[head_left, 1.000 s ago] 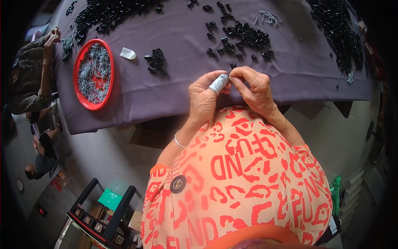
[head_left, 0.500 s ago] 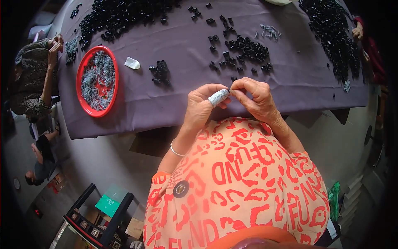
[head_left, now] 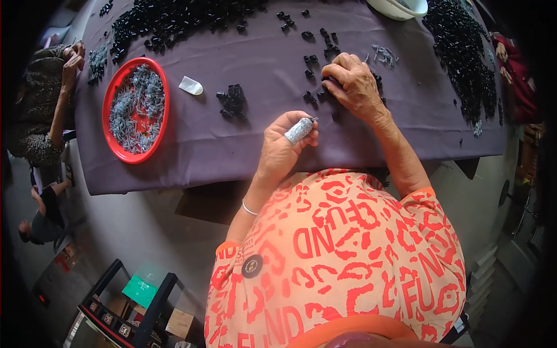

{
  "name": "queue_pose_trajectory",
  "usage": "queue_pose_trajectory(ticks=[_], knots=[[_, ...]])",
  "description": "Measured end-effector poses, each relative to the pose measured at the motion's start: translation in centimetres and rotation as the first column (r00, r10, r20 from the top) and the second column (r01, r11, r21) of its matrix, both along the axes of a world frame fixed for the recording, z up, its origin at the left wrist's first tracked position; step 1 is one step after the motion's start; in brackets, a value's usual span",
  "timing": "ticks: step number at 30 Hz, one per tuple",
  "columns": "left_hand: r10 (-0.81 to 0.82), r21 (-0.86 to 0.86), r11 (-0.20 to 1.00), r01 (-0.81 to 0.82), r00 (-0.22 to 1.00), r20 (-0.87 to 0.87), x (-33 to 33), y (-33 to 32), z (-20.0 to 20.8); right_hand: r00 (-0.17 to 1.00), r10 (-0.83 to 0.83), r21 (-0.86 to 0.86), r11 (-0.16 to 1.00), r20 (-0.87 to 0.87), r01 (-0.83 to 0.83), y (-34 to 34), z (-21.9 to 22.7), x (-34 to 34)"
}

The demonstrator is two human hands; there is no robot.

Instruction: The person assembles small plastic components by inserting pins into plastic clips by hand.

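- The left hand (head_left: 281, 145), mid-frame, has its fingers closed in a pinch; a digit in a mottled grey-white wrap (head_left: 299, 131) presses there, and a small dark piece (head_left: 314, 119) pokes out at the tips.
- The right hand (head_left: 357, 90), right of centre near the top, is bent down over scattered black pieces (head_left: 310, 97), fingertips drawn together; whether they grip one cannot be told.
- That hand blocks the view of part of this scatter; other pieces show around it.
- Grey bits (head_left: 384, 55) lie just beyond it, upper right.
- Left of centre sit a small black cluster (head_left: 233, 103), a white round-ended piece (head_left: 191, 86) and a red tray (head_left: 130, 158) of grey strands (head_left: 138, 104).
- Black heaps fill the upper left (head_left: 180, 23) and upper right (head_left: 464, 58), a pale bowl (head_left: 391, 11) between them at the top edge.
- Other people's hands show at far left (head_left: 72, 61) and far right (head_left: 503, 53).
- A purple-grey cloth (head_left: 220, 156) lies beneath everything.
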State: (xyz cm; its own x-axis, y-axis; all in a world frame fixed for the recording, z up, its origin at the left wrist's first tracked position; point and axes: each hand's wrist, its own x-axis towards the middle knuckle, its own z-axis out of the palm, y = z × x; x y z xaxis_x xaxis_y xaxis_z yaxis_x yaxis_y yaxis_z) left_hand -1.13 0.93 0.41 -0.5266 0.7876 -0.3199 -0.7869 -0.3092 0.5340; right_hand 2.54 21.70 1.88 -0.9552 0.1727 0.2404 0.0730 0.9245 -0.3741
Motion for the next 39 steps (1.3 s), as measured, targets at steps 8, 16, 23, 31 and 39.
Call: queue_pose_trajectory(ticks=[8, 16, 23, 31, 39], knots=[[-0.004, 0.032, 0.999, 0.006, 0.999, -0.038, 0.1, -0.4, -0.8, 0.979, 0.036, -0.068, 0.996, -0.199, -0.051, -1.8, 1.5, 1.4], [0.020, -0.006, 1.000, -0.020, 1.000, -0.017, 0.2, -0.1, 0.0, 0.988, -0.151, -0.981, 0.182, 0.033, 0.060, -4.4, 2.1, 4.5], [0.025, -0.032, 0.999, -0.027, 0.998, -0.051, 0.3, -0.2, 0.0, 0.990, -0.139, -0.999, 0.015, 0.029, 0.032, -4.9, 2.1, 5.9], [0.012, -0.099, 0.995, -0.025, 0.991, -0.132, 0.6, 0.2, 0.1, 0.961, -0.104, -0.472, 0.881, -0.256, -0.031, -4.3, 1.7, 6.3], [0.019, -0.222, 0.971, -0.084, 0.959, -0.283, 1.6, 0.7, 0.8, 0.985, -0.172, -0.976, 0.207, 0.028, 0.064, -4.8, 2.2, 7.1]])
